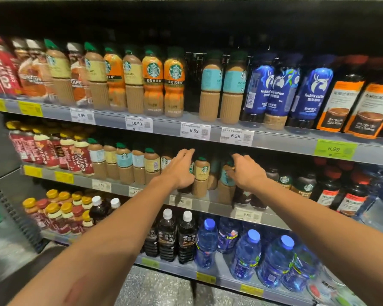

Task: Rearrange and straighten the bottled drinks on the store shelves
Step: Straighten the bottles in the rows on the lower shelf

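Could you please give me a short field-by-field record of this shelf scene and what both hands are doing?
setting: store drinks shelves
top shelf: coffee bottles in a row
gap: dark empty slot between the orange and blue-label bottles
middle shelf: smaller coffee bottles
left hand: fingers straight, reaching beside a cream-label bottle
right hand: curled round a teal-label bottle
bottom shelf: water bottles, dark drinks

both bare forearms stretched forward, side by side. left hand (179, 171) back-up, fingers extended and close together, thumb tucked below. right hand (244, 173) knuckles up, fingers curled downward, thumb toward left hand.
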{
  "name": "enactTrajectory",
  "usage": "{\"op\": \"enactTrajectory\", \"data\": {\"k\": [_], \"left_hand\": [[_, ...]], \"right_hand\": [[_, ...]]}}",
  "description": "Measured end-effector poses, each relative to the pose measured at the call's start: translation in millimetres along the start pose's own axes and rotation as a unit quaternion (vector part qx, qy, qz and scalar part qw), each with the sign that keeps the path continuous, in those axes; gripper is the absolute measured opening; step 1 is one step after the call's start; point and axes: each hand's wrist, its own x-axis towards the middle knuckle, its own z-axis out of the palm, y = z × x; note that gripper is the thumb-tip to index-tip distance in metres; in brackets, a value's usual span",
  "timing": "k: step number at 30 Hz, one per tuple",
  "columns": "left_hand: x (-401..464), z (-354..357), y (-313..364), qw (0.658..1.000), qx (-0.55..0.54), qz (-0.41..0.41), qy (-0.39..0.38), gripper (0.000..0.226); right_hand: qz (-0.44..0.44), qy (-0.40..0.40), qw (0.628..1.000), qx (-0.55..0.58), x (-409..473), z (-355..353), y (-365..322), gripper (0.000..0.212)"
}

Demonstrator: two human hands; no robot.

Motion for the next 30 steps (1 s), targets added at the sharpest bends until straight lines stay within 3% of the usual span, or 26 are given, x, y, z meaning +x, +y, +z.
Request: {"op": "enactTrajectory", "data": {"k": [5,14,20,26,30], "left_hand": [[8.6,9.7,8.4,0.996,0.064,0.053,0.021,0.08],[26.1,28.4,14.9,0.998,0.004,0.027,0.06,0.063],[28.3,31.4,18.2,0.994,-0.036,0.025,0.1,0.043],[32.7,36.6,18.9,0.989,0.013,-0.005,0.148,0.047],[21.5,44.8,12.4,0.995,0.013,0.024,0.101,0.069]], "right_hand": [[0.013,0.016,0.998,0.059,4.3,4.3,-4.9,0.048],[-0.048,0.052,0.997,0.038,5.4,6.1,1.1,0.041],[-0.024,0.038,0.993,0.113,12.5,9.9,-8.5,0.041],[-0.024,0.016,0.997,0.07,24.3,17.5,-21.1,0.048],[-0.041,0.011,0.999,-0.01,21.9,23.6,-20.7,0.061]]}}
